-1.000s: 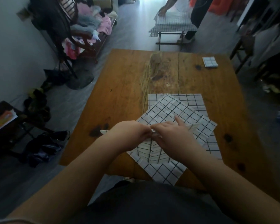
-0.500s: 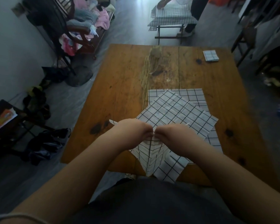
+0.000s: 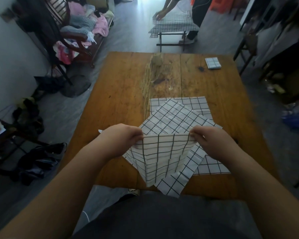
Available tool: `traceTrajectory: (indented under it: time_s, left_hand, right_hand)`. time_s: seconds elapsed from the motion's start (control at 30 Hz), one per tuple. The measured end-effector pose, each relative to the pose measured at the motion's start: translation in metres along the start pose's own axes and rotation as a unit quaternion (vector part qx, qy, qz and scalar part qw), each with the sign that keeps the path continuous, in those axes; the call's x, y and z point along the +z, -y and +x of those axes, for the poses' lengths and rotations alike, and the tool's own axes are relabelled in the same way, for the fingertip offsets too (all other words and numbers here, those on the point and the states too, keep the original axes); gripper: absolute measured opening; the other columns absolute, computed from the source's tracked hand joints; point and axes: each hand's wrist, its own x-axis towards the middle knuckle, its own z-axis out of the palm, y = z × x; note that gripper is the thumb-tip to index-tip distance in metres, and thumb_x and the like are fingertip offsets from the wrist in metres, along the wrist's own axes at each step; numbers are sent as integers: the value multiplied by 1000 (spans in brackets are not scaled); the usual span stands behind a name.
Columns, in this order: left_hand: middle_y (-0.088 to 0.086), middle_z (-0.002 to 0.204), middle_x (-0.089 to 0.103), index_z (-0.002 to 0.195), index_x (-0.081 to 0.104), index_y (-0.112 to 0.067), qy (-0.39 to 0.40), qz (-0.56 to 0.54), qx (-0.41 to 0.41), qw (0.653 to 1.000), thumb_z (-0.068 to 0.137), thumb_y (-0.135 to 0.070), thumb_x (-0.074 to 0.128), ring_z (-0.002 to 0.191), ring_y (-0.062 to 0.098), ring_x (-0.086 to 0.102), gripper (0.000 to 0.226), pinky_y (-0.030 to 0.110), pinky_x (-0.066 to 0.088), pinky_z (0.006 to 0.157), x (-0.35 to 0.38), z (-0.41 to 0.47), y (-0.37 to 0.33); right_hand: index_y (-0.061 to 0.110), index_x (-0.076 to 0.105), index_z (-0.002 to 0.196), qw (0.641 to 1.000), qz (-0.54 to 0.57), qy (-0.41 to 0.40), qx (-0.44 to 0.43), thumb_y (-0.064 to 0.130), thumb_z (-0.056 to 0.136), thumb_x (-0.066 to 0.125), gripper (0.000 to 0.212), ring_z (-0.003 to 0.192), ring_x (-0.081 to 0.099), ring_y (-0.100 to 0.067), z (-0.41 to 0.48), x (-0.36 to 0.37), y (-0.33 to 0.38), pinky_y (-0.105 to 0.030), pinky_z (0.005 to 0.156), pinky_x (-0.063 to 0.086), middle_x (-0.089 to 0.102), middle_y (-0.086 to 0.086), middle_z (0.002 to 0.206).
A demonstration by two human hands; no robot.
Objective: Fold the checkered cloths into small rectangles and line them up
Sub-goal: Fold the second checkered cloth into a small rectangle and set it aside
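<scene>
Done: one small folded checkered rectangle (image 3: 213, 63), brown wooden counter (image 3: 124, 94) 1 o'clock | Current: white black-gridded cloth (image 3: 162, 152), top corners pinched by fingers of left hand (image 3: 123, 140) and right hand (image 3: 212, 142) | Pending: flat checkered cloths (image 3: 179, 109) beneath.

The head-worn view looks forward and down from the near edge of the counter (image 3: 128, 100) toward its far edge and the floor (image 3: 131, 31) beyond, close above the left hand (image 3: 121, 140) and right hand (image 3: 214, 144).

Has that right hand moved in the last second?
Yes. The right hand has slid rightward, away from the left hand, from the middle of the flat pile to its right edge, stretching the checkered cloth both pinch.
</scene>
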Motion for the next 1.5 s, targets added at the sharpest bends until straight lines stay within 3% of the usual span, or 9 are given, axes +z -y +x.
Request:
traceTrajectory:
  time_s: [0.43,0.57,0.67,0.77,0.83,0.93,1.07,1.33,1.5]
  left_hand:
    - [-14,88,69,107,67,-36,-6,35,28,999,103,-41,44,79,5,62,23,39,57,76,3,-1,-16]
    - [-12,93,70,115,66,-37,-6,47,37,998,103,-42,44,85,9,64,25,38,57,79,2,-4,-27]
    - [-12,95,71,118,66,-37,1,58,49,997,104,-41,45,87,10,65,25,39,57,79,4,-5,-35]
    - [-12,96,72,116,67,-36,3,62,70,996,103,-38,46,88,10,66,25,37,56,78,4,-6,-40]
    - [-12,96,71,112,67,-35,0,62,80,995,103,-37,47,87,11,65,22,34,54,75,6,-7,-41]
    - [-11,89,69,106,68,-37,-7,53,84,995,103,-38,47,82,12,64,21,33,52,70,7,-8,-40]
    - [-8,90,68,107,67,-30,-15,67,70,995,104,-37,45,83,12,61,23,32,52,72,8,-10,-39]
    - [-13,80,61,93,57,-33,-38,30,6,999,103,-39,46,72,2,56,16,27,49,65,5,-15,-13]
    - [-13,85,64,104,65,-29,-46,7,-59,997,103,-35,48,77,4,60,19,28,54,72,-3,-26,13]
  right_hand:
    - [20,70,105,984,-56,-132,110,28,103,46,25,71,54,-6,-11,10,-14,-25,54,39,63,9,83]
    - [22,65,120,989,-17,-139,54,23,99,51,25,108,55,-10,-15,17,9,-28,89,49,65,7,118]
    - [29,52,139,996,30,-62,-59,26,97,58,42,137,37,-4,-19,23,43,-25,112,30,49,14,143]
    - [31,46,146,989,52,-13,-134,29,96,61,52,144,27,-2,-18,32,64,-21,117,17,42,16,151]
    - [30,50,141,984,61,-4,-167,32,95,61,48,140,34,-3,-14,37,69,-23,117,21,50,16,144]
    - [30,62,117,980,47,-33,-191,34,95,59,22,106,51,-1,-7,40,71,-25,104,35,62,20,109]
    - [24,65,88,980,2,-51,-191,32,97,57,14,78,49,-6,-3,38,68,-26,88,35,60,14,80]
    - [26,69,91,986,27,-71,-151,41,96,46,28,77,61,-4,-1,23,50,-30,110,32,68,13,82]
    - [23,74,95,987,3,-101,-121,32,97,56,19,80,60,-8,-1,10,39,-26,90,35,70,14,86]
